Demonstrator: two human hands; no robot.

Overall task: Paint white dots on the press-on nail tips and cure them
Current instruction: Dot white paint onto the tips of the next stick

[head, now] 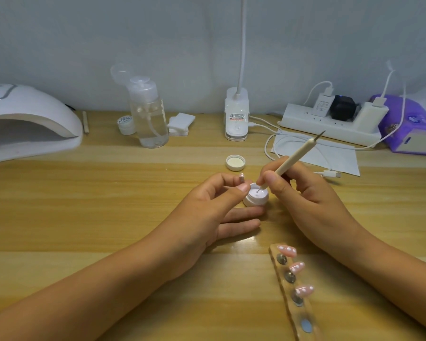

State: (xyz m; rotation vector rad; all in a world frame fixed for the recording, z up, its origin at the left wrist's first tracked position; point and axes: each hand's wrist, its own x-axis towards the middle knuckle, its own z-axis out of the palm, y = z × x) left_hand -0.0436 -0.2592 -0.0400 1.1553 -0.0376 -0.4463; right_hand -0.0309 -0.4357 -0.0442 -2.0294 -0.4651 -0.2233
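The right hand (303, 190) pinches a dotting pen (295, 158) low on its barrel between thumb and fingers, like a pencil, with its lower tip dipped in the open jar (255, 196) of white gel. The pen's other metal point sticks up toward the power strip (330, 124). The left hand (207, 205) pinches a small stand carrying a nail tip (241, 177) between thumb and forefinger, just beside the jar; its other fingers lie loosely spread on the table (108, 217), touching the jar's base.

Near the right wrist lies a holder strip (290, 286) with three pink tips (287, 251) already dotted white. Its last mount is bare, so the held tip is probably the fourth.

The tip looks very light, thin and glossy, likely slippery and quick to flick away if squeezed at the edge. It is safer held by its stand, with fingers kept off the wet face. The jar is light too and could tip or slide under a sideways push of the pen, so the resting fingers probably steady it. The wet dots will smear at any touch before curing.

The jar's lid (235, 162) lies upturned behind the hands. The curing lamp (30, 119) sits well apart at the far left, its mouth open toward the table.
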